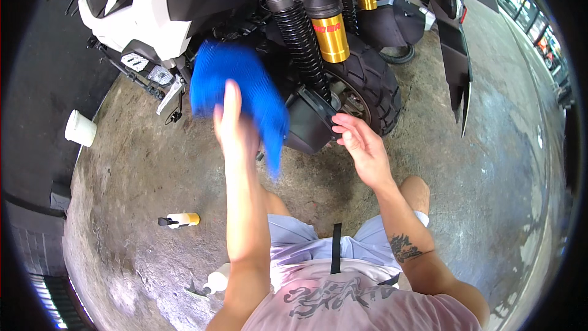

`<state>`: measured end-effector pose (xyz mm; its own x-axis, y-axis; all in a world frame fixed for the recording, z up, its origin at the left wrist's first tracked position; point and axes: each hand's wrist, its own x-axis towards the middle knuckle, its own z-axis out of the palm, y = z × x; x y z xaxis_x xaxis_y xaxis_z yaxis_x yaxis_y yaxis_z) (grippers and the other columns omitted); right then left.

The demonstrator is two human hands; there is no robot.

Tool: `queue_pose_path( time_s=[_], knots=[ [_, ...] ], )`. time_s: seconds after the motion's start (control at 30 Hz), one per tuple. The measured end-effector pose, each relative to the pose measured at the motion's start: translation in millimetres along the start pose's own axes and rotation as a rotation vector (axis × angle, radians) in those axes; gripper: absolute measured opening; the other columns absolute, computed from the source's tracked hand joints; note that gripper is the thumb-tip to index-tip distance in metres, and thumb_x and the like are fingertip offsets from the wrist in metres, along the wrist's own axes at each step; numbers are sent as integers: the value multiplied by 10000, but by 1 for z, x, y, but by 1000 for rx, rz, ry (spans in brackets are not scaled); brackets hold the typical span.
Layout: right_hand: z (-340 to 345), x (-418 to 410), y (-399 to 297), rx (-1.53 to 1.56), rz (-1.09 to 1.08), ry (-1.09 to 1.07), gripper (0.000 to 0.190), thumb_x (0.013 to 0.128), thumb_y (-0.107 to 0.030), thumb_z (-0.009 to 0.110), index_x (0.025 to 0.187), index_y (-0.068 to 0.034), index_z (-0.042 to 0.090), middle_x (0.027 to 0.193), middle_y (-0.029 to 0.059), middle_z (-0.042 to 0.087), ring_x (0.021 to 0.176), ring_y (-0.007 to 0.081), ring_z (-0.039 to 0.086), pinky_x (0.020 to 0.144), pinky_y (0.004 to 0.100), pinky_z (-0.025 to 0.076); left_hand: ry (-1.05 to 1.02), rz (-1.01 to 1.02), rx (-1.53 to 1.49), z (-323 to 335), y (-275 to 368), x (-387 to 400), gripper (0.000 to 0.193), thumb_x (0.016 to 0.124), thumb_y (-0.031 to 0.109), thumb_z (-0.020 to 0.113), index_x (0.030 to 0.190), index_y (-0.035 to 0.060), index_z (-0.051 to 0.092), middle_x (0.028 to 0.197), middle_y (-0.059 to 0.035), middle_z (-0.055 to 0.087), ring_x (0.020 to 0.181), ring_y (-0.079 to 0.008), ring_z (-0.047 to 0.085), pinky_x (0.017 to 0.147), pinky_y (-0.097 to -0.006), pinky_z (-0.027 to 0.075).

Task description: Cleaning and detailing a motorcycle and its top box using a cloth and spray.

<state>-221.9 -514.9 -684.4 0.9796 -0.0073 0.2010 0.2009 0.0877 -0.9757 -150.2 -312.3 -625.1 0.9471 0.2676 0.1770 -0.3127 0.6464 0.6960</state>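
My left hand (236, 126) grips a blue cloth (243, 73) with a ribbed weave, blurred by motion. The cloth hangs in front of the scooter's dark rear side and hides part of it. My right hand (365, 151) holds nothing; its fingers are half bent and apart, close to a black casing (310, 122) beside the rear wheel. The tire (383, 87) has chunky tread. Above the casing rise a black coil spring (298, 41) and a gold shock absorber reservoir (330, 39) with red lettering. White body panels (151, 14) show at the upper left.
On the stained concrete floor (151, 179) lie a bottle with a black top (183, 220) and a white spray bottle (218, 279), both left of me. A white bucket (81, 128) stands by the dark wall. The black rear fender (452, 59) juts out at upper right.
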Motion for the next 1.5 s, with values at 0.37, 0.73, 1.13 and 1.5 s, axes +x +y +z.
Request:
queue_pose_path(
  time_s=[0.37, 0.73, 1.13, 1.5],
  knots=[
    [-11, -31, 23, -309, 3, 220, 353, 928, -204, 596, 1175, 47, 574, 1156, 160, 610, 1053, 203, 591, 851, 306, 500, -542, -558, -16, 66, -57, 151, 589, 949, 519, 291, 1030, 36, 617, 901, -135, 669, 769, -275, 651, 705, -402, 555],
    [-51, 209, -49, -83, -164, 169, 691, 864, -437, 633, 1399, -59, 414, 1407, 160, 437, 1327, 261, 381, 1074, 337, 302, -586, -403, -90, 54, -63, 115, 765, 904, 582, 493, 1391, 4, 375, 1336, -151, 508, 1201, -272, 517, 1040, -408, 388],
    [-28, 143, -1, -591, -329, 276, 256, 785, -17, 648, 1041, -3, 637, 909, 101, 647, 872, 247, 627, 767, 340, 497, -522, -77, 447, 62, -57, 156, 267, 915, 12, 444, 1067, 20, 664, 996, -94, 688, 926, -183, 636, 864, -310, 487],
    [95, 133, -73, -656, -588, 639, 202, 862, -195, 638, 837, 6, 645, 734, 197, 639, 629, 365, 627, 582, 439, 483, -371, -350, 58, 57, -52, 181, 259, 951, 66, 393, 1079, 0, 609, 990, -104, 661, 901, -211, 633, 848, -350, 516]
  ],
)
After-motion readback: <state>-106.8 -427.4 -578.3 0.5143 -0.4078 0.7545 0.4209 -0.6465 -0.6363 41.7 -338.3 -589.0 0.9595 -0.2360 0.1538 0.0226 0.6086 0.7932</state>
